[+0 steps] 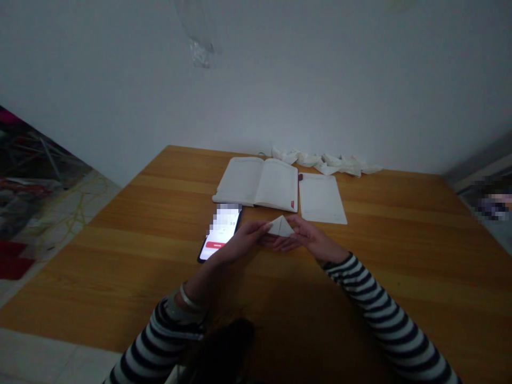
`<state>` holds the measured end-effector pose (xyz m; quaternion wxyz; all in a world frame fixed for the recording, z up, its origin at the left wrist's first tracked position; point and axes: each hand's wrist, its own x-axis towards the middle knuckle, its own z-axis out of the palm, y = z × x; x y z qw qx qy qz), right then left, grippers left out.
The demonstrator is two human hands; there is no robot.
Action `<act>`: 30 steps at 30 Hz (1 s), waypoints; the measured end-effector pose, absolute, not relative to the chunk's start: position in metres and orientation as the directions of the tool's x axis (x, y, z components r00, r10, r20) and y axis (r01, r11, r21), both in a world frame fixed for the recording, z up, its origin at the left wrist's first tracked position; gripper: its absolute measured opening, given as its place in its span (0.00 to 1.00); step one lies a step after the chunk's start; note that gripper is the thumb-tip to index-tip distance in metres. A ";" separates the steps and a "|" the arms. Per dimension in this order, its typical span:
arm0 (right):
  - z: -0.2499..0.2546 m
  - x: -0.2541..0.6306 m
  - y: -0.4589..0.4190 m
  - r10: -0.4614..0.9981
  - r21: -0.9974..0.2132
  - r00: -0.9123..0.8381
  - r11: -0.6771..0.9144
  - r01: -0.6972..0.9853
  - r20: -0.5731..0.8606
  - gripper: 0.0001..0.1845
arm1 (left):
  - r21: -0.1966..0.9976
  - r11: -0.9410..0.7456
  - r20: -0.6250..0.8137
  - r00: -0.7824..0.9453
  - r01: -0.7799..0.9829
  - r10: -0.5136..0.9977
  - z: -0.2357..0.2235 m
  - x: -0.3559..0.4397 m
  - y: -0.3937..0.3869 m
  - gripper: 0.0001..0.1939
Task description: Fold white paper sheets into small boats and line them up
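Observation:
Between my two hands is a small piece of folded white paper, shaped like a triangle with a crease down its middle. My left hand grips its left corner, thumb on top. At the right corner, my right hand pinches the paper, with some fingers lying beneath it. The paper is held above the wooden table. Just left of my left hand lies a phone with its screen lit, partly covered by my forearm.
An open notebook lies beyond my hands, with a loose white sheet to its right. Several crumpled or folded white papers line the table's back edge by the wall. A small clear plastic piece is on the wall.

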<state>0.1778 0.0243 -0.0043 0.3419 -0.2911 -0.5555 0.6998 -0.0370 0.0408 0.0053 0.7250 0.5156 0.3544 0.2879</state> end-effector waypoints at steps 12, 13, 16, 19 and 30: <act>-0.016 0.153 0.015 0.994 -1.000 -0.105 -0.009 0.029 -0.012 0.25 | 0.976 -0.131 0.019 0.532 0.173 0.846 -0.012 -0.024 0.029 0.24; -0.016 0.154 0.016 0.995 -0.999 -0.102 0.001 0.038 -0.003 0.25 | 0.978 -0.120 0.003 0.563 0.171 0.826 -0.010 -0.024 0.029 0.22; -0.018 0.159 0.018 0.984 -0.999 -0.180 0.006 0.054 -0.004 0.27 | 0.981 -0.081 -0.049 0.629 0.176 0.776 -0.003 -0.025 0.032 0.20; -0.021 0.160 0.019 0.963 -0.996 -0.269 0.005 0.092 -0.020 0.28 | 0.985 0.022 -0.127 0.646 0.169 0.753 -0.001 -0.027 0.033 0.21; -0.023 0.157 0.019 0.955 -0.885 -0.260 0.241 0.399 0.143 0.23 | 0.911 -0.068 -0.207 0.595 0.406 0.777 -0.004 -0.027 0.031 0.26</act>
